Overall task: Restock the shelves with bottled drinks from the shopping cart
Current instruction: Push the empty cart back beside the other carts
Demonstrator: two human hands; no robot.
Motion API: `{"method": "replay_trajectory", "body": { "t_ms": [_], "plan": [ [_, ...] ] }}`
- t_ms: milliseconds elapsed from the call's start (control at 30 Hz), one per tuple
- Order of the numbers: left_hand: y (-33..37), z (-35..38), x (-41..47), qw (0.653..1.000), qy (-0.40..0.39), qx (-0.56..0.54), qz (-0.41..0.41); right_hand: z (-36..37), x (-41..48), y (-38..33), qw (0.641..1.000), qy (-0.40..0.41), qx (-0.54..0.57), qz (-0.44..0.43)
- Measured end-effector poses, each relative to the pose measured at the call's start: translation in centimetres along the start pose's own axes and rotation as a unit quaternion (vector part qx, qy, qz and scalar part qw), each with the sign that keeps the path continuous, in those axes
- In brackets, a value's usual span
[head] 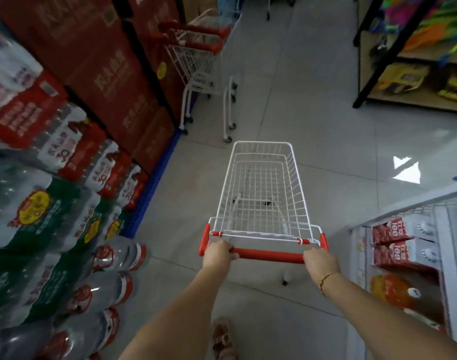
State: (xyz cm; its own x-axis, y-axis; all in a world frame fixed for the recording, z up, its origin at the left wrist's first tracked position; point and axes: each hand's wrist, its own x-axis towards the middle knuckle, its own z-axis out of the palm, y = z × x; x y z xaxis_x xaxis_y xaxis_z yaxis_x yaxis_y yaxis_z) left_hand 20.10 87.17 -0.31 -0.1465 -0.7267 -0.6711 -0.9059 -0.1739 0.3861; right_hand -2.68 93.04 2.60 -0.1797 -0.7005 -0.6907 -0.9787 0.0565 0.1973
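Fingers of left hand (218, 253) and right hand (320, 261) curled round red handle (270, 256), one at each end. Beyond fingers, cart (298, 188): white wire basket, grey floor (326, 120) showing through mesh.

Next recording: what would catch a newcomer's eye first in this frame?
A white wire shopping cart sits mid-aisle, no bottles visible in it, with the left hand and right hand gripping its red handle. Shrink-wrapped bottled water packs tower along the left, red cartons beyond them, and a second cart parked ahead.
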Motion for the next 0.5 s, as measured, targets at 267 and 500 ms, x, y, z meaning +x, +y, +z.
{"method": "replay_trajectory", "body": {
  "t_ms": [267, 500],
  "plan": [
    [8.7, -4.1, 11.0, 0.999, 0.008, 0.027, 0.021, -8.3, 11.1, 7.6, 0.998, 0.025, 0.041, 0.028],
    [11.1, -7.4, 15.0, 0.999, 0.034, -0.019, -0.022, -15.7, 19.1, 9.4, 0.998, 0.046, 0.03, -0.034]
  ]
}}
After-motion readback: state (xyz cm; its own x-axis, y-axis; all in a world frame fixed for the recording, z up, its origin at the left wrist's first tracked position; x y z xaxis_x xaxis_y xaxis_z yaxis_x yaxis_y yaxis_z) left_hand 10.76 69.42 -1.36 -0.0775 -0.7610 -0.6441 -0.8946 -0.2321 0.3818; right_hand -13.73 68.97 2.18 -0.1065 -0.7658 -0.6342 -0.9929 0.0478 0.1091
